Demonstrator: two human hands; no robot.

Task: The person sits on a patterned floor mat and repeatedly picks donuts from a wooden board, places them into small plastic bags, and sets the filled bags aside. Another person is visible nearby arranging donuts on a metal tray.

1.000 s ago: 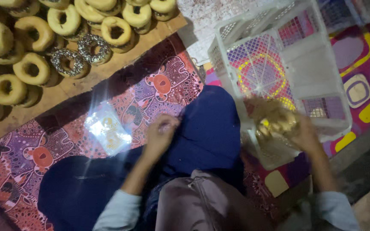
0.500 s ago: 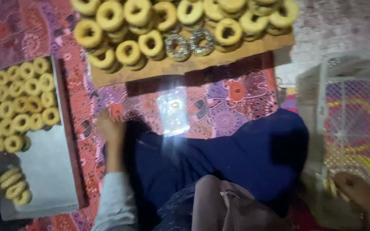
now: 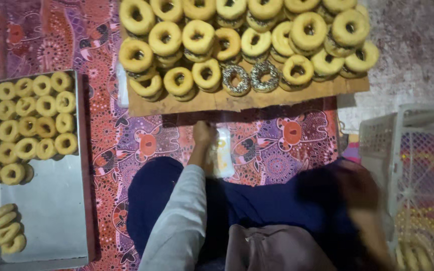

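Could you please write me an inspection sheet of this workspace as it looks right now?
Surface: patterned red mat on the floor.
Job's things: clear plastic bag; ring doughnuts heaped on a brown board.
Clutter: metal tray part-filled with doughnuts; white plastic crate.
Hands: left hand on the bag; right hand blurred, near the crate.
Cables: nothing seen.
Surroundings: rough pale floor.
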